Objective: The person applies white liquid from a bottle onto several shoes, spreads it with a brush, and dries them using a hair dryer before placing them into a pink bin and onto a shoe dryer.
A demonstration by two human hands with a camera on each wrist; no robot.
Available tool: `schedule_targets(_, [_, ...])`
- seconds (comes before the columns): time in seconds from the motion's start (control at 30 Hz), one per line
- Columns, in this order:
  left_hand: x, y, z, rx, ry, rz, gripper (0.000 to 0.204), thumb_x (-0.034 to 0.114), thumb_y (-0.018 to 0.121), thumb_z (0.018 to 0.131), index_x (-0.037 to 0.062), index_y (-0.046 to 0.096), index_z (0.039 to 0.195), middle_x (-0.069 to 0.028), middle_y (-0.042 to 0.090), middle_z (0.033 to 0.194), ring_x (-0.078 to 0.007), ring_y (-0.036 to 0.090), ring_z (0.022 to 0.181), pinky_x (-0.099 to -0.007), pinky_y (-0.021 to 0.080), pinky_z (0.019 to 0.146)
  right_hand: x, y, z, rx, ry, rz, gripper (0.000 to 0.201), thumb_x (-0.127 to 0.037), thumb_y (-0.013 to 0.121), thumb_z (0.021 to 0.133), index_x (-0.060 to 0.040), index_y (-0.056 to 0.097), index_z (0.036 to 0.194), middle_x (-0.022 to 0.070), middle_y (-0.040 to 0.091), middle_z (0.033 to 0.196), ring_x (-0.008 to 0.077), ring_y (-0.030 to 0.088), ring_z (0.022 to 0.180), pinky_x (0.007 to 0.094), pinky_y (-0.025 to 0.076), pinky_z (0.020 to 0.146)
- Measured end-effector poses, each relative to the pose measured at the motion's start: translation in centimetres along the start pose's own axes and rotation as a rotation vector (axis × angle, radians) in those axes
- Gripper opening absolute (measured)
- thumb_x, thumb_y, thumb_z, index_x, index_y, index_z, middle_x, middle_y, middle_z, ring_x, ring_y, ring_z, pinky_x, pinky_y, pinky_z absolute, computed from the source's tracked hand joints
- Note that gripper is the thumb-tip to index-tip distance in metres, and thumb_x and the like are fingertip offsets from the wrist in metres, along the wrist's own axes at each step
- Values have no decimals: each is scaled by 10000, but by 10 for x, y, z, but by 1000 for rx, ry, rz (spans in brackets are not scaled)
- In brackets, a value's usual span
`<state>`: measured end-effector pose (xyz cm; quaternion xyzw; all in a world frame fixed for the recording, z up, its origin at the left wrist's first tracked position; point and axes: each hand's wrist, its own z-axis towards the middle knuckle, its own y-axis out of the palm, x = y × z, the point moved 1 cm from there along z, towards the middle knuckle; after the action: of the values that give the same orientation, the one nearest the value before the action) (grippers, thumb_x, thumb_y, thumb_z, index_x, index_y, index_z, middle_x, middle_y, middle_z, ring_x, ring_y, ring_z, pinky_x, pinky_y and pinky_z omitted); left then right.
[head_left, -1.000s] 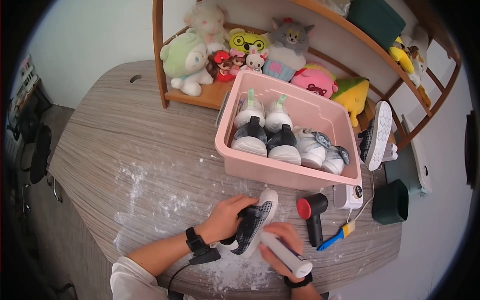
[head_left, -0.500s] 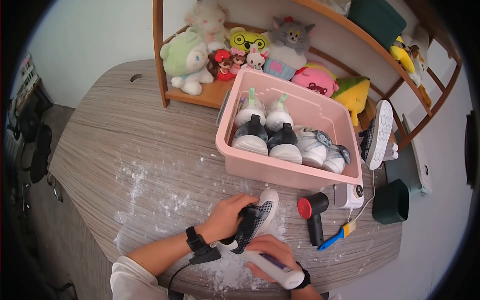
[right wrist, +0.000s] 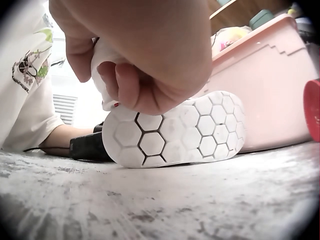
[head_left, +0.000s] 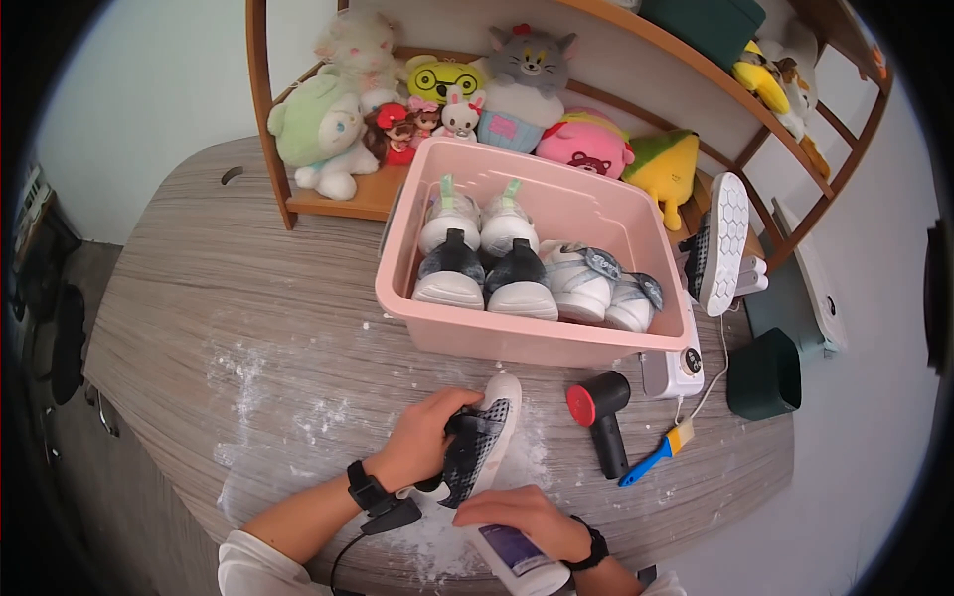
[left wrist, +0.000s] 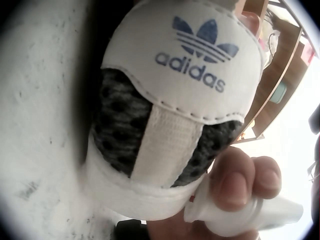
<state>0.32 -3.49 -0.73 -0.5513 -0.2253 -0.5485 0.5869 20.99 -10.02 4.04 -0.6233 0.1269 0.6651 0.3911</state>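
Note:
My left hand [head_left: 422, 434] grips a small black-and-white sneaker [head_left: 487, 442] by its upper, on the powder-dusted table. The sneaker's heel [left wrist: 165, 145], with a white tab and blue adidas logo, fills the left wrist view. Its white hexagon-patterned sole [right wrist: 172, 132] faces the right wrist camera, the edge down on the table. My right hand [head_left: 532, 519] holds a white bottle [head_left: 519, 558] with a purple label, fingers curled around it. The nozzle end of the bottle [left wrist: 235, 217] is close beside the heel.
Behind the hands stands a pink bin [head_left: 517, 333] holding several sneakers. To the right lie a black handheld blower [head_left: 606, 437] with a red end and a blue-handled brush [head_left: 651, 462]. Another sneaker [head_left: 723, 243] leans by the shelf, with a dark green container [head_left: 763, 372] nearby.
My right hand has brought the bottle from the sneaker's sole side down toward its heel, nearer my body. The left hand keeps its grip. The head view has shifted slightly.

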Motion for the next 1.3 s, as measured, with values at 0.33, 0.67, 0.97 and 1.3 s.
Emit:
schedule_targets(0.33, [4,0,2,14,-31,23,532,-134,661,758,54,621,1254,-182,680,1164,-407,679,1046,-414,558,853,-1,1,-4,38,-22,-8,394,-99,673,838,-35,693,1226,167,714,1207,363,713,1063,395,572,921])
schedule_targets(0.67, [3,-1,3,31,-18,59,469,-77,719,782,56,638,1224,-195,704,1094,-396,704,1010,-402,565,847,0,-18,-6,547,47,-297,400,-32,829,747,-65,711,1127,106,723,1030,241,714,859,324,564,764])
schedule_targets(0.97, [3,-1,3,56,12,72,449,-50,736,782,51,644,1210,-194,708,1088,-396,707,1006,-396,566,845,-4,-51,-49,923,406,-352,406,-240,867,806,-3,648,1052,105,710,861,207,700,748,344,561,692])
schedule_targets(1.3, [-1,1,1,53,-23,34,433,-51,721,785,53,649,1199,-194,707,1094,-396,704,1004,-416,569,837,19,-91,-113,1148,687,-726,412,-387,825,843,-18,655,917,177,706,745,384,721,728,447,547,655])
